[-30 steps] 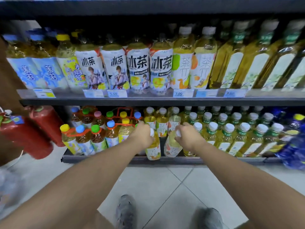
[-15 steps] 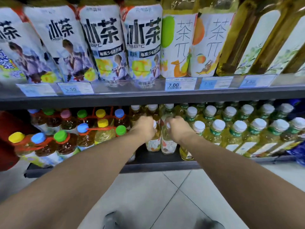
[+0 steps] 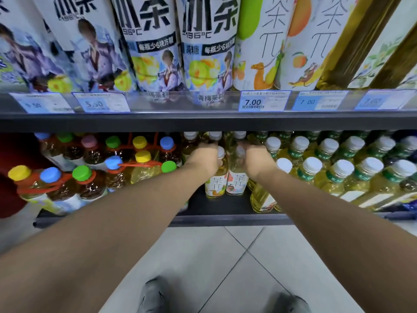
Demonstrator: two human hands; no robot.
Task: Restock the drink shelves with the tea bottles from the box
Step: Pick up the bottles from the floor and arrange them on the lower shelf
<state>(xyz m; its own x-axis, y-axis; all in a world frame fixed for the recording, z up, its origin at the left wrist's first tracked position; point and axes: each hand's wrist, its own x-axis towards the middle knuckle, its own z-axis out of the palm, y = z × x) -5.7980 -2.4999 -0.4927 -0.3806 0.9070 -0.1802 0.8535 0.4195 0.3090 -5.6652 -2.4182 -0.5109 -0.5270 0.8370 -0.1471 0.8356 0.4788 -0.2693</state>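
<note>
Shop aisle, tiled floor [image 3: 214, 256] near, low shelf [image 3: 225, 208] straight ahead. Left hand [image 3: 204, 159] is wrapped round the neck of the green-label bottle [image 3: 215, 185]. Right hand [image 3: 257, 159] does the same on the pink-label bottle [image 3: 237, 180]. Fingers curled tight on both, up by the caps. Both bottles stand upright on the low shelf, touching side by side, approx mid-shelf. Colour-cap packs [image 3: 82, 172] sit left, white-cap bottles [image 3: 312, 166] right. Upper shelf [image 3: 203, 120] has big bottles [image 3: 203, 41] w/ price tags [image 3: 262, 101], one reads 7.00.
</note>
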